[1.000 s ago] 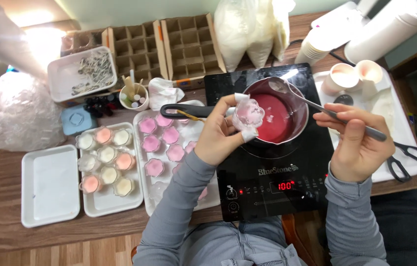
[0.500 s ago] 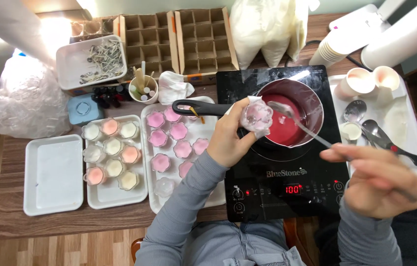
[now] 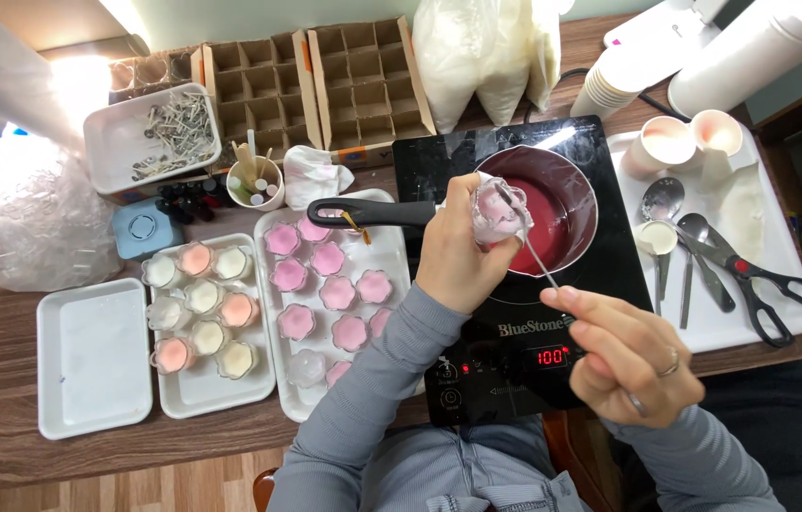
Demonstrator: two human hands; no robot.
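Note:
My left hand holds a small clear flower-shaped mould cup over the near rim of a saucepan of pink liquid wax. The pan sits on a black induction hob with a red display. My right hand grips the handle of a long metal spoon; the bowl of the spoon tips into the cup. The pan's black handle points left, behind my left hand.
A white tray of pink flower candles lies left of the hob, beside a tray of round pink and cream candles and a bare white tray. On the right tray lie spoons, scissors and paper cups. Cardboard dividers stand behind.
My right hand has drawn back toward me and swung the spoon from over the pan into the cup. The left hand has lifted the cup slightly nearer the pan.

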